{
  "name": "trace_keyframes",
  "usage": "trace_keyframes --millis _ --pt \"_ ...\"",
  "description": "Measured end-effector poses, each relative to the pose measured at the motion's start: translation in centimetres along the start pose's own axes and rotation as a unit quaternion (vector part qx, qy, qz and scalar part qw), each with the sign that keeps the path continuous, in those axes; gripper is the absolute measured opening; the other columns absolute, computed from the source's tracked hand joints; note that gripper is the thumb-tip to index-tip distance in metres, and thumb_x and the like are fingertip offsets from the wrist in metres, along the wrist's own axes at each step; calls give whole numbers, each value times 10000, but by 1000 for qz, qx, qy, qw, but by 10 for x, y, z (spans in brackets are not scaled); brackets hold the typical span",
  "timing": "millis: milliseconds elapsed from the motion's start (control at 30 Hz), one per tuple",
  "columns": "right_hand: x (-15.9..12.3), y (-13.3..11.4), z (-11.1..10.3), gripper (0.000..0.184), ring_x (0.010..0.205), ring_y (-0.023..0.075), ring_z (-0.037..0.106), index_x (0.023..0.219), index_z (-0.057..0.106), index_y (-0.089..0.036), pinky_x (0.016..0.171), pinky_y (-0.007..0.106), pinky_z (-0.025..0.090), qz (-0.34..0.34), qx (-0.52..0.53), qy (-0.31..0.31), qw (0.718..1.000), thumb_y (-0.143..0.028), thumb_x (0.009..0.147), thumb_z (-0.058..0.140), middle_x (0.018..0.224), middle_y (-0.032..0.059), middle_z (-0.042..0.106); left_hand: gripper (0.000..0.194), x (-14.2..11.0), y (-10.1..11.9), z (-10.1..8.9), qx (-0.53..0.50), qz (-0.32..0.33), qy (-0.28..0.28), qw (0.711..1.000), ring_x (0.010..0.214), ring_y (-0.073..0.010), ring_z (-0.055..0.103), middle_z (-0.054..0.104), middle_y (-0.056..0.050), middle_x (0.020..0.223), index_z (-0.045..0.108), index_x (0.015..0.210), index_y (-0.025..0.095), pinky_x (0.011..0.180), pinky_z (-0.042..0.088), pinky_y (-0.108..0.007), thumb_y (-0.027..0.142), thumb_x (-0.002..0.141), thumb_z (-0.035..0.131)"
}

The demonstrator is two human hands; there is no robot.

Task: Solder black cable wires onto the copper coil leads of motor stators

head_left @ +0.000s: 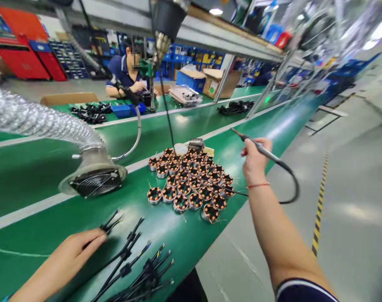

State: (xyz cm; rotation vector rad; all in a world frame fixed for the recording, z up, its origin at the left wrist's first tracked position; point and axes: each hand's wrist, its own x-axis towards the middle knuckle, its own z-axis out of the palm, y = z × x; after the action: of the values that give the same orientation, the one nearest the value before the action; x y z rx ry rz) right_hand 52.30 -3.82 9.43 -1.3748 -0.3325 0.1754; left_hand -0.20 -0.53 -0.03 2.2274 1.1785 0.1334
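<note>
My right hand point(254, 161) is closed around a soldering iron point(262, 152), held up at the right of the green bench with its tip pointing up and left and its black cord looping down to the right. Just left of it lies a cluster of several copper-wound motor stators point(191, 180). My left hand point(73, 251) rests low at the near left, fingers together on the end of a black cable point(110, 224). More black wire harnesses point(140, 272) lie spread beside it on the bench.
A silver flexible duct ends in a fan-grilled fume hood point(94, 178) left of the stators. A small tool stand point(195, 145) sits behind them. Across the green bench point(178, 121) a person in a dark shirt point(126, 75) works among black parts. Grey floor with a yellow-black stripe point(319, 209) lies right.
</note>
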Motion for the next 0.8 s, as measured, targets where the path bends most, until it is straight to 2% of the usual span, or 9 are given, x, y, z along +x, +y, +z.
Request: trace_keyframes --millis 67,100,200,267,333,400,467,600,800 --pt "-39 -13 -13 242 464 68 565 1043 536 -232 498 167 485 -201 -40 -145 968 -222 828 648 585 -105 567 386 4 2 6 2 -31 -31 999 973 -216 677 731 1 1060 705 1024 274 877 517 -263 493 911 409" --pt "-61 -17 -18 256 493 88 609 1089 542 -226 521 197 515 -245 -75 -208 944 -251 848 624 636 -74 626 396 6 3 10 15 -36 -27 999 1006 -221 667 716 -18 1102 692 1053 260 905 506 -279 471 915 387" --pt "-129 -14 -18 337 553 111 665 1279 471 -230 578 234 548 -292 -192 -392 851 -261 944 475 709 -32 685 429 7 6 20 86 -73 22 993 949 -237 665 657 -86 1126 619 1120 196 819 521 -332 416 932 303" --pt "-170 2 -6 242 638 121 680 1182 540 -233 632 241 541 -320 -295 -481 761 -239 958 452 765 -9 694 432 6 8 22 130 -111 54 984 892 -253 662 612 -113 1124 541 1174 161 724 513 -354 407 937 277" --pt "-204 24 14 206 760 165 685 1130 573 -228 707 287 534 -354 -405 -528 657 -229 959 458 870 31 699 422 6 8 20 157 -137 79 975 900 -275 654 576 -130 1158 484 1197 147 699 495 -368 412 932 289" --pt "-231 44 37 274 863 210 666 1207 530 -204 769 325 522 -368 -484 -529 592 -198 936 492 951 76 679 421 8 4 15 146 -154 71 975 945 -296 642 553 -152 1190 460 1201 137 726 485 -379 414 929 298" --pt "-250 59 59 329 868 226 651 1239 502 -198 755 324 511 -361 -528 -513 572 -186 911 526 981 97 660 415 10 -2 10 109 -160 33 981 967 -292 635 569 -158 1169 459 1196 134 763 477 -377 410 928 303" --pt "-265 76 88 299 835 224 640 1214 508 -162 697 303 492 -345 -545 -499 578 -125 930 425 962 143 639 335 6 -11 4 39 -94 -49 994 960 -251 627 641 -99 1089 527 1131 190 795 454 -332 396 898 403" --pt "-265 83 99 356 954 213 613 1227 492 -213 805 321 499 -360 -479 -568 564 -81 900 442 1077 90 651 205 -5 -2 6 -31 11 -139 990 799 -210 600 669 -43 894 620 961 215 676 392 -277 320 800 549"
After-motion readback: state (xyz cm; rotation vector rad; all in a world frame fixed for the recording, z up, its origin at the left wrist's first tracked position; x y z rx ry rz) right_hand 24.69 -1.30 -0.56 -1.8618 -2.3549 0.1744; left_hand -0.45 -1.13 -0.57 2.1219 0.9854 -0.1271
